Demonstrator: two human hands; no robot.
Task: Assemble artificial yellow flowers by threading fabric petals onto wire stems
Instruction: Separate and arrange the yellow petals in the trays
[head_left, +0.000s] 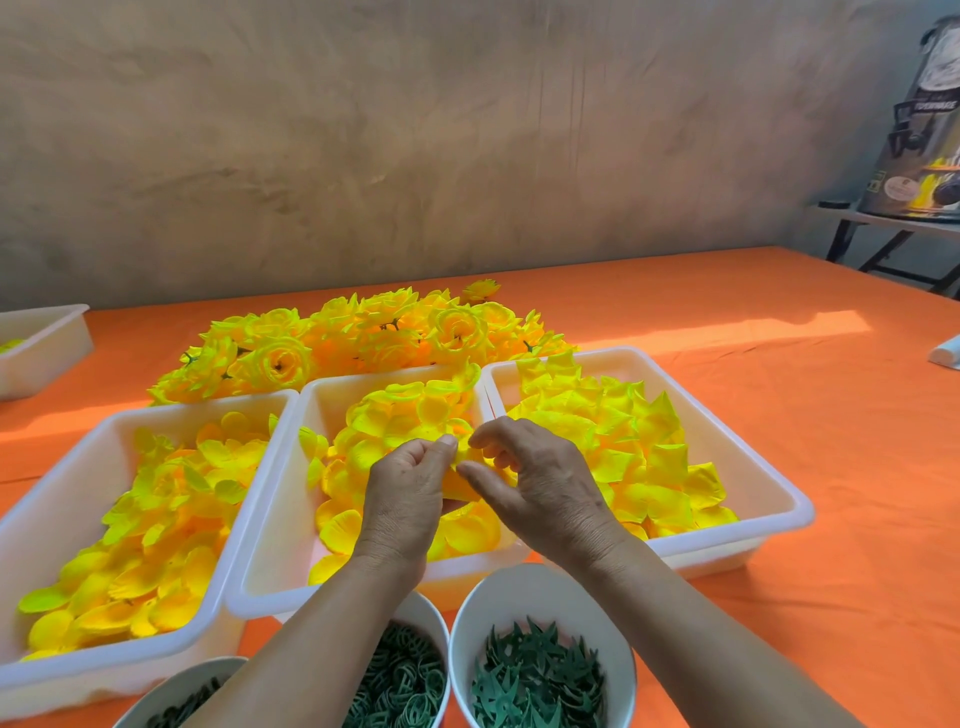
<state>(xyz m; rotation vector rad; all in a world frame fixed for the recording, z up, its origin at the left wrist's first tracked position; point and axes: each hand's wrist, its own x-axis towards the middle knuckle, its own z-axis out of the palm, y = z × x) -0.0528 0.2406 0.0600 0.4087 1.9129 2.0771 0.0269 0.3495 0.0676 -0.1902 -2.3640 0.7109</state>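
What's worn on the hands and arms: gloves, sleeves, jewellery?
Left hand and right hand are bare, with no gloves. No rings, watch or bracelet are visible. The forearms are uncovered down to the frame edge, with no sleeves in view and no markings or tape.

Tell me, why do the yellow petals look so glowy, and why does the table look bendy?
Head view: strong sunlight lays a bright strip on the orange tablecloth and makes the petals glare neon, washing out detail; the wide-angle lens curves that tablecloth's far edge; the left hand and right hand look sharp, not blurred.
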